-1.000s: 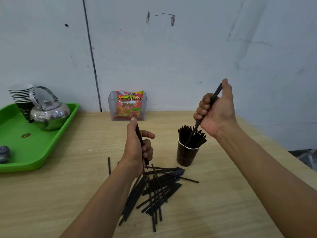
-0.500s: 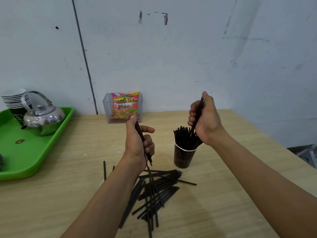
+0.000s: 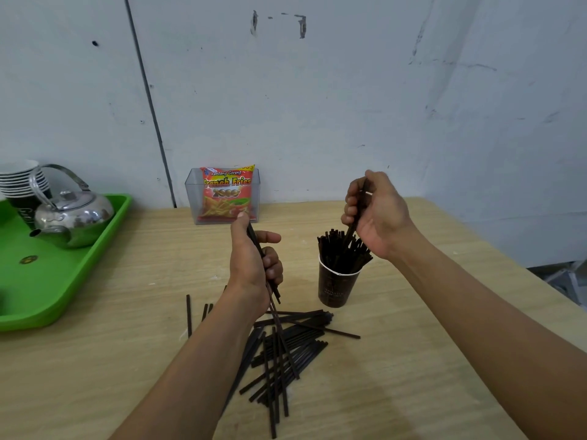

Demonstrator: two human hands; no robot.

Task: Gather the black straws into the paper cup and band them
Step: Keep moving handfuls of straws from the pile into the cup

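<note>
A dark paper cup (image 3: 337, 287) stands upright on the wooden table, with several black straws (image 3: 341, 249) sticking out of it. My right hand (image 3: 376, 214) is just above the cup and grips a black straw whose lower end reaches in among the others. To the left of the cup, my left hand (image 3: 255, 260) holds a few black straws upright; their lower ends hang toward a loose pile of black straws (image 3: 286, 354) lying on the table in front of the cup.
A green tray (image 3: 63, 281) at the left carries a steel kettle (image 3: 73, 217) and a stack of paper cups (image 3: 22, 182). A clear box holding a French fries snack packet (image 3: 227, 195) stands against the wall. The table's right edge (image 3: 495, 258) runs close by.
My right hand has come down from high above the cup to just over its rim, lowering its straw in among the others. The left hand has kept its grip and place.
</note>
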